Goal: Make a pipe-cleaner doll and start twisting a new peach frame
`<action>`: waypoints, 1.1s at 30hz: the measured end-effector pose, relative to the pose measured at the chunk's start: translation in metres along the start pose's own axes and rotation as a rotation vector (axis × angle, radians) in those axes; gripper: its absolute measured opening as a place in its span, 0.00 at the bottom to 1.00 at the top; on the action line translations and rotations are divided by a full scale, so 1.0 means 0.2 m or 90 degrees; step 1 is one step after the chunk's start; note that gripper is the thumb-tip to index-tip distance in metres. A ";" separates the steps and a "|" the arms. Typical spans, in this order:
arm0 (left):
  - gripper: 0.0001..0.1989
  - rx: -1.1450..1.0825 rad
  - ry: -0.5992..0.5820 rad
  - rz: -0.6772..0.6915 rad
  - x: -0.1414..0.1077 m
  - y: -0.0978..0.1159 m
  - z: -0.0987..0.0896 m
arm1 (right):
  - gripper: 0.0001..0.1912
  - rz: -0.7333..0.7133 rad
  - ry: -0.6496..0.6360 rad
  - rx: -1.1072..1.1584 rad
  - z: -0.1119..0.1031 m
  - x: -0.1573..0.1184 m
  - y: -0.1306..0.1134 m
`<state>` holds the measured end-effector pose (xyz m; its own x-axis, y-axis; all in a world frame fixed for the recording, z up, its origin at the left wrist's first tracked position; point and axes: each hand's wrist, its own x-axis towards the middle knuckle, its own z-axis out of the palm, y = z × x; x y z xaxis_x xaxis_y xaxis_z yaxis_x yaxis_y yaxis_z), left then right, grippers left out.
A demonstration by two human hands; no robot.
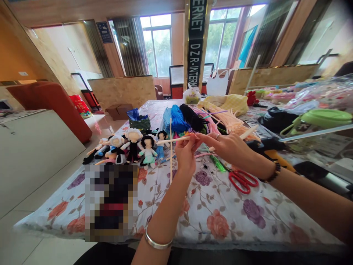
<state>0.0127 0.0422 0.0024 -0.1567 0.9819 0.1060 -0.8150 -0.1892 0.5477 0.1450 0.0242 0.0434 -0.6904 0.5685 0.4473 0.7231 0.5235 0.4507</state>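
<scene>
Both hands are raised over the flowered tablecloth, fingertips meeting. My left hand [187, 151] is closed in a pinch on cream pipe cleaners [171, 162]; one strip stands upright and crosses another that points left. My right hand [227, 145] is closed at the same spot, thumb and finger pressed on the pipe cleaners beside the left fingertips. A pale end sticks out behind the right hand. Just left of the strips stand several small fuzzy dolls [148, 151]. Behind the hands lie bundles of blue pipe cleaners [176, 119], black pipe cleaners [193, 117] and peach pipe cleaners [230, 121].
Red-handled scissors [243, 181] lie below my right wrist, near a green packet [218, 163]. A glue gun [268, 145] with a long glue stick is at the right, by a green-lidded jug [325, 123]. A blurred-out patch [111, 202] covers something front left. A dark green basket [140, 123] stands behind the dolls.
</scene>
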 end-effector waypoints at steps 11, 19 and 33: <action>0.05 0.020 0.015 -0.034 0.01 0.01 0.00 | 0.21 0.000 0.084 -0.042 0.01 -0.03 -0.01; 0.08 0.051 -0.017 -0.040 -0.01 0.01 0.00 | 0.21 -0.007 0.046 -0.079 0.04 -0.06 0.02; 0.07 0.053 -0.013 -0.046 0.00 0.00 -0.01 | 0.22 0.021 -0.032 -0.078 0.00 -0.07 0.03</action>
<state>0.0119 0.0425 0.0006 -0.0875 0.9929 0.0805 -0.7747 -0.1186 0.6211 0.1586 0.0198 0.0397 -0.6616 0.6176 0.4253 0.7356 0.4243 0.5281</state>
